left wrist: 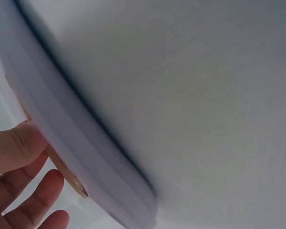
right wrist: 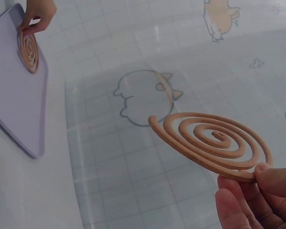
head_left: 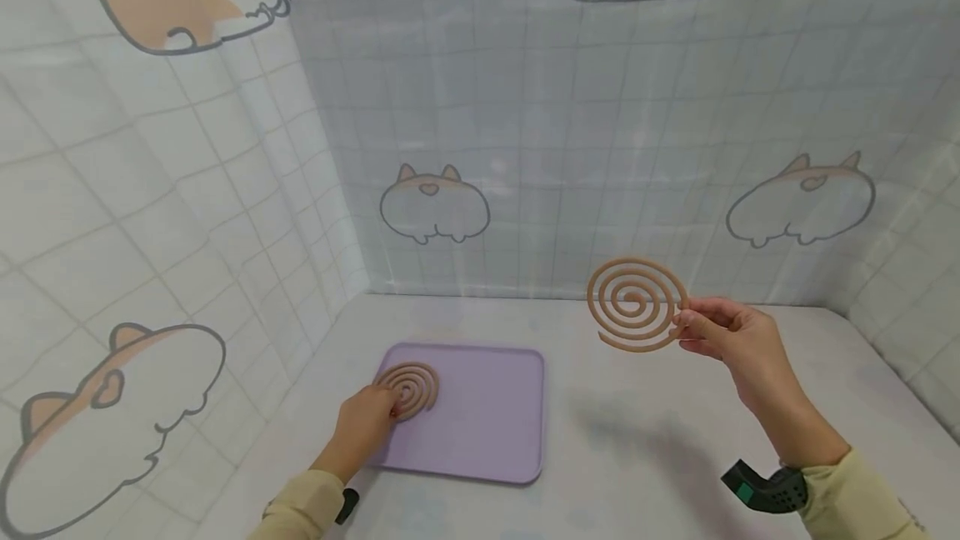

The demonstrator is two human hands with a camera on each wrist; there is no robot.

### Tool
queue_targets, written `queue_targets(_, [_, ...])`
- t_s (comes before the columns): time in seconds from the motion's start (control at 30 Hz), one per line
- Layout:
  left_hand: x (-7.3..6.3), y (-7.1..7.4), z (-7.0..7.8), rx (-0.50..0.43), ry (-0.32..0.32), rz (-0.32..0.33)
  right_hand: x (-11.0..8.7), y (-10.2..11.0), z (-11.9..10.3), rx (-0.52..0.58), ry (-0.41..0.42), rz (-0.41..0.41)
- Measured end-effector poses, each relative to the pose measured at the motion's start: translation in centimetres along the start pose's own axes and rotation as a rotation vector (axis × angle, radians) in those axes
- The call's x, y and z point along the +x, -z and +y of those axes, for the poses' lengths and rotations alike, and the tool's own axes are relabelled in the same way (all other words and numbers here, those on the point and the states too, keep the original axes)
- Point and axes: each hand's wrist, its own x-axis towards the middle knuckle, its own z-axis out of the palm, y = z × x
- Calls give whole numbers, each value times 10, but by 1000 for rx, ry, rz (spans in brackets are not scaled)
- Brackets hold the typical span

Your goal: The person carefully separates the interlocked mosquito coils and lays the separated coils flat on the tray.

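Note:
A brown mosquito coil (head_left: 634,299) is held up off the table by my right hand (head_left: 742,340), whose thumb and fingers pinch its outer ring on the right side. In the right wrist view this coil (right wrist: 229,151) shows its whole spiral, tilted. My left hand (head_left: 365,422) pinches the edge of a second brown mosquito coil (head_left: 422,391) at the left side of a pale purple tray (head_left: 487,419). From the left wrist, only a sliver of that coil (left wrist: 66,174) shows beyond the tray's rim (left wrist: 71,114). Whether it touches the tray's floor I cannot tell.
The tray lies on a white table (head_left: 600,457). Behind the table hangs a white gridded sheet (head_left: 525,107) with cartoon dogs, and similar walls stand at left and right. A black band (head_left: 768,490) sits around the right wrist.

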Motion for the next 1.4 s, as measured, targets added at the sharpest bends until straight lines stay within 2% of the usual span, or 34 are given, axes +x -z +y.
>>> queue_targets(0.13, [1, 0, -3, 43, -29, -16, -1, -1, 2, -2, -13, 4])
queue_targets(0.3, [4, -3, -6, 85, -62, -34, 0, -2, 3, 2, 12, -6])
queue_targets(0.57, [3, -5, -10, 84, -96, -56, 0, -8, 1, -34, -7, -4])
queue_targets(0.73, [2, 4, -9, 51, -125, -70, 1, -13, 0, -56, -15, -3])
queue_targets(0.9, [13, 20, -6, 55, -89, -90, 3, -21, 2, -37, -7, -33])
queue_targets(1.07, [28, 34, -3, 15, -35, -104, 10, -44, 10, -106, -56, -70])
queue_targets(1.2, [37, 40, 1, -13, -41, -74, 15, -69, 21, -111, -118, -105])
queue_targets(1.4, [42, 43, 12, -48, -74, -32, 23, -104, 45, -92, -217, -139])
